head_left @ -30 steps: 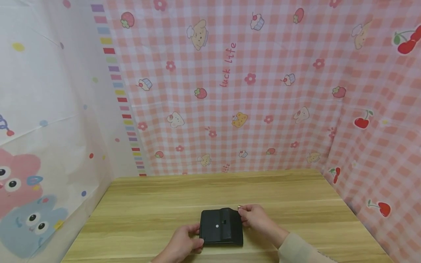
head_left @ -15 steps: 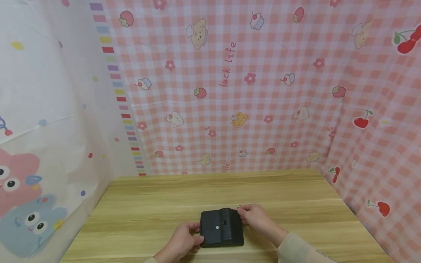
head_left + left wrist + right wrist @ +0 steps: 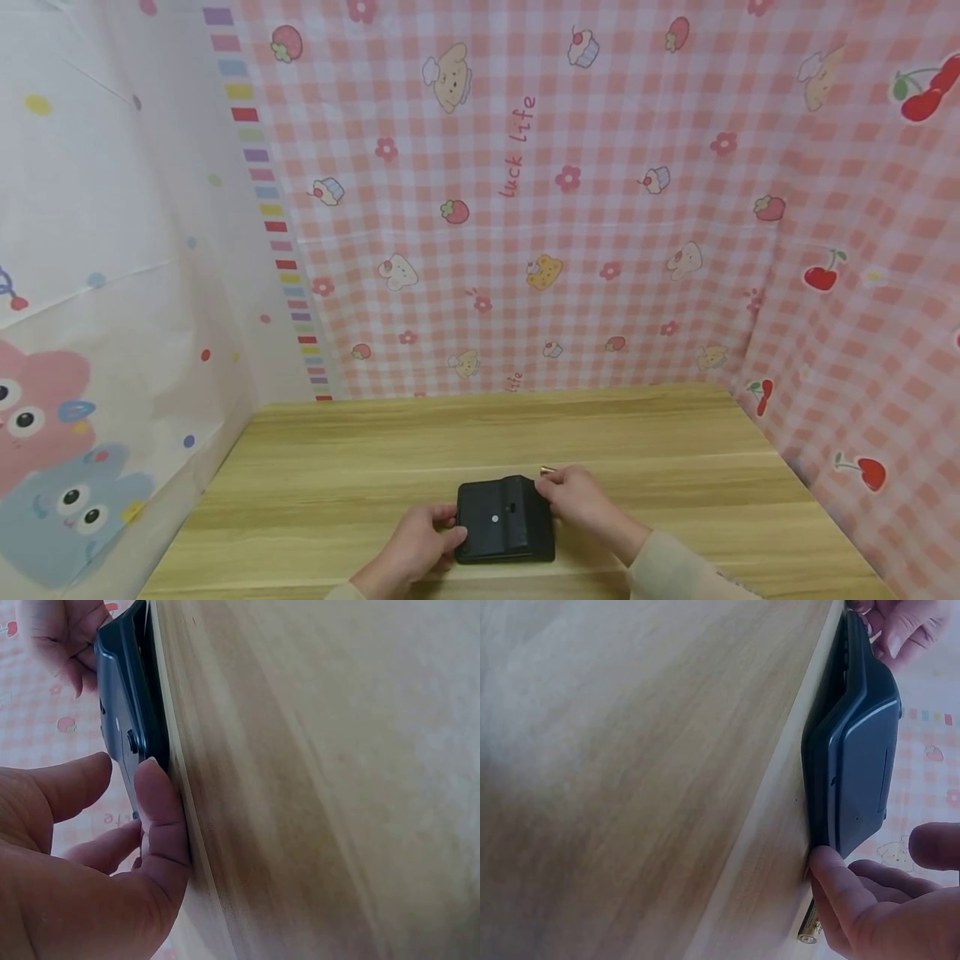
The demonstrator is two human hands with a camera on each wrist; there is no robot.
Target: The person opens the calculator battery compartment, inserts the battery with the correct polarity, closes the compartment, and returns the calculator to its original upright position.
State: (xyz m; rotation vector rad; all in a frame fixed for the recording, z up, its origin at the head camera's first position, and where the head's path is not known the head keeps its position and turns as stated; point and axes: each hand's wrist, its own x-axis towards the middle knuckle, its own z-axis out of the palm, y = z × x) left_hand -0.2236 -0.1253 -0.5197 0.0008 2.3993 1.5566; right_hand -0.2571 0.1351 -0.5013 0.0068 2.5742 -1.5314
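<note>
A black desk calculator (image 3: 483,500) lies face down near the table's front, its raised ridge and a small white round spot showing on its back. My left hand (image 3: 420,542) grips the calculator's left end, thumb at the front corner and fingers along the edge; one finger sticks out clear of it in the left wrist view. At the far right corner, fingertips of my right hand (image 3: 581,496) hold the calculator's edge. Just beyond them a gold-coloured battery (image 3: 808,930) lies on the table, partly hidden by the fingers.
The wood-grain table (image 3: 360,450) runs back to a pink checked cloth (image 3: 480,167) hung behind. White patterned cloth (image 3: 150,275) hangs along the left side, and more checked cloth (image 3: 862,375) borders the right.
My right fingertips have shifted slightly left onto the calculator's corner, so more of the battery shows. My left thumb has moved a little up along the edge. The calculator stays almost still.
</note>
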